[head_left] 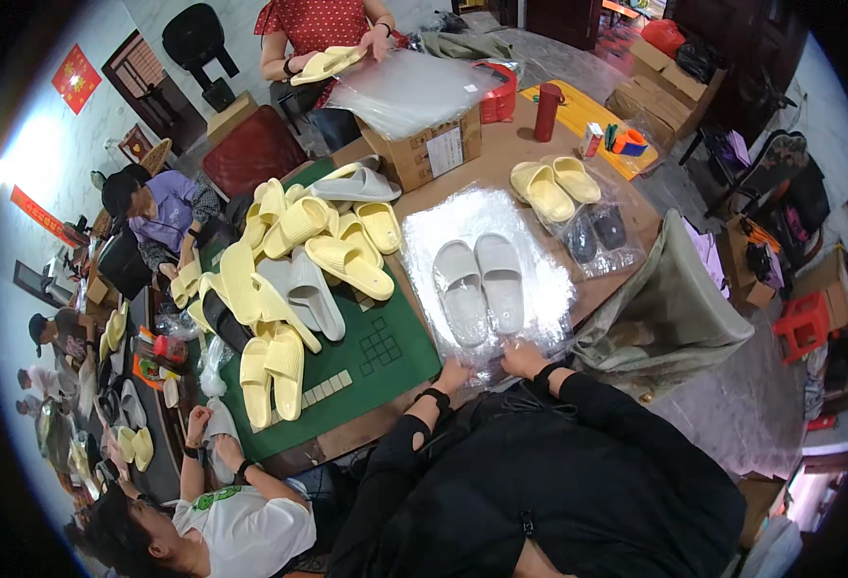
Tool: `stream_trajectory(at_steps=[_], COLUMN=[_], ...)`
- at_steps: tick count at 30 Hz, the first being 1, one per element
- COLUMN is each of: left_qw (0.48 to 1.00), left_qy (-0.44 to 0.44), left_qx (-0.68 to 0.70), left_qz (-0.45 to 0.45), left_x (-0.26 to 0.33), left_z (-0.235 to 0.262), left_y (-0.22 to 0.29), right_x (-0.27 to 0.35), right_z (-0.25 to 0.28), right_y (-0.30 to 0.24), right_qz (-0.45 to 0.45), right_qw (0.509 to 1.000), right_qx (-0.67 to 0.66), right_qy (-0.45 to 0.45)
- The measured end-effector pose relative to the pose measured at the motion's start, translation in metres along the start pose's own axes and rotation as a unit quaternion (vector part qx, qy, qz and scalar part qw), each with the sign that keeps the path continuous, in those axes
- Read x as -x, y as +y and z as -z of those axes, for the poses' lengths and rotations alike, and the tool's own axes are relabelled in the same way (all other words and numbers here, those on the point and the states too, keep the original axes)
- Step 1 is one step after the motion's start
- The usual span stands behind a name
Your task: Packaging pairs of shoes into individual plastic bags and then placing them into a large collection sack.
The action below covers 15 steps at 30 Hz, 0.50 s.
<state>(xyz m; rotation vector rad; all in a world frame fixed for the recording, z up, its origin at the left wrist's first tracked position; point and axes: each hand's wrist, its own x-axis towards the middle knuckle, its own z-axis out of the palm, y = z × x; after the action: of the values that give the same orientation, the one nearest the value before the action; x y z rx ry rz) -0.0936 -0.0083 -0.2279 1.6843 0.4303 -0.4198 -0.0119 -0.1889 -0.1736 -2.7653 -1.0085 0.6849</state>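
A pair of grey slide slippers [482, 289] lies side by side on a shiny stack of clear plastic bags [547, 289], toes away from me. Whether the pair is inside the top bag or on it, I cannot tell. At the near edge of the stack, my left hand [456, 373] and my right hand [522, 358] are a short way apart, just below the heels. Both have their fingers closed on the edge of a clear plastic bag [486, 364]. Black bands circle both wrists.
Left of the stack, yellow and grey slippers [294, 226] are heaped on a green mat [385, 352]. Yellow slippers [551, 188] and dark bagged ones [595, 234] lie right. A carton [433, 154] stands behind. Co-workers sit left; one across holds a yellow slipper [327, 64].
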Motion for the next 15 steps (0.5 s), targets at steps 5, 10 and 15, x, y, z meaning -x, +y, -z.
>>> stream_trajectory(at_steps=[5,10,15], left_qw=[1.0,1.0,0.998], left_qy=[0.0,-0.003,-0.008], left_qx=[0.007,0.015,0.058], left_qz=[-0.008,0.004,0.028], left_x=[0.006,0.01,0.017], left_z=[0.003,0.006,-0.004], left_y=[0.0,-0.007,0.023], right_x=[0.005,0.002,-0.007], right_z=[-0.005,-0.005,-0.021], right_y=[-0.003,-0.006,-0.005], right_qz=[-0.037,-0.032,0.122], right_qw=[0.996,0.995,0.989], right_qx=[-0.039,-0.045,-0.086], right_qy=[0.073,0.083,-0.023])
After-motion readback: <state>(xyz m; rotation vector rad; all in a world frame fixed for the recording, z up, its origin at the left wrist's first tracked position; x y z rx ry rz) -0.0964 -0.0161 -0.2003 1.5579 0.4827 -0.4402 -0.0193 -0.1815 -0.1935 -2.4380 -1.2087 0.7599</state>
